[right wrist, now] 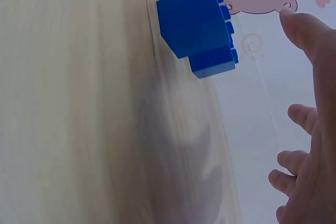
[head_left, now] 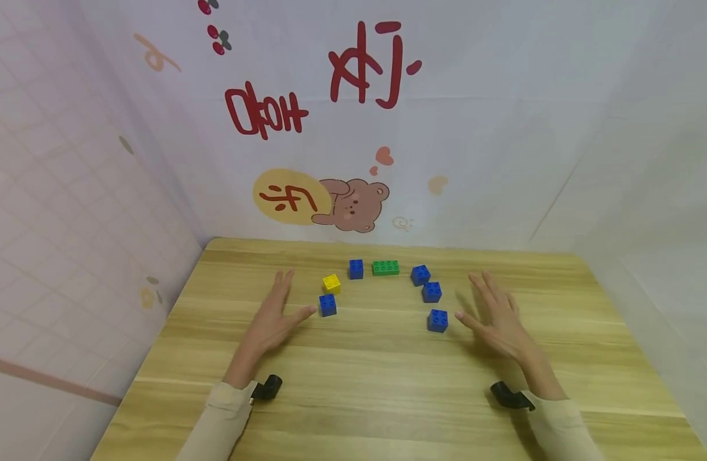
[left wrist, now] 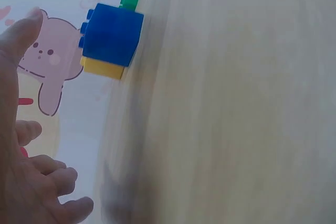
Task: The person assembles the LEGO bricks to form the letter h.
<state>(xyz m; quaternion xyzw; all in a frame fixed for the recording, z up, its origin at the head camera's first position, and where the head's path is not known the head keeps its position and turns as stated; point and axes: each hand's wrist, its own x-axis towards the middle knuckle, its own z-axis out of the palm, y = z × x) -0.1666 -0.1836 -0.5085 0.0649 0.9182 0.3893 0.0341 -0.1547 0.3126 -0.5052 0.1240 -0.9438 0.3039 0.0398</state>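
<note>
My left hand (head_left: 273, 320) hovers over the left side of the table, fingers spread and holding nothing. Its thumb points toward a blue toy brick (head_left: 328, 305), with a yellow brick (head_left: 332, 283) just behind that. On the right, my other hand (head_left: 497, 320) is likewise spread, its thumb near a blue brick (head_left: 438, 320). Beyond it stand a second blue brick (head_left: 431, 292) and a third blue brick (head_left: 421, 275), close together. At the back of the arc are another blue brick (head_left: 356, 269) and a longer green brick (head_left: 385, 267). Both wrist views show empty palms.
The bricks lie in an arc on a wood-grain table (head_left: 353, 397). A white cloth wall (head_left: 474, 141) with a printed bear (head_left: 356, 205) and red characters rises behind the table's far edge. Dark wrist mounts (head_left: 268, 388) stick out from both sleeves.
</note>
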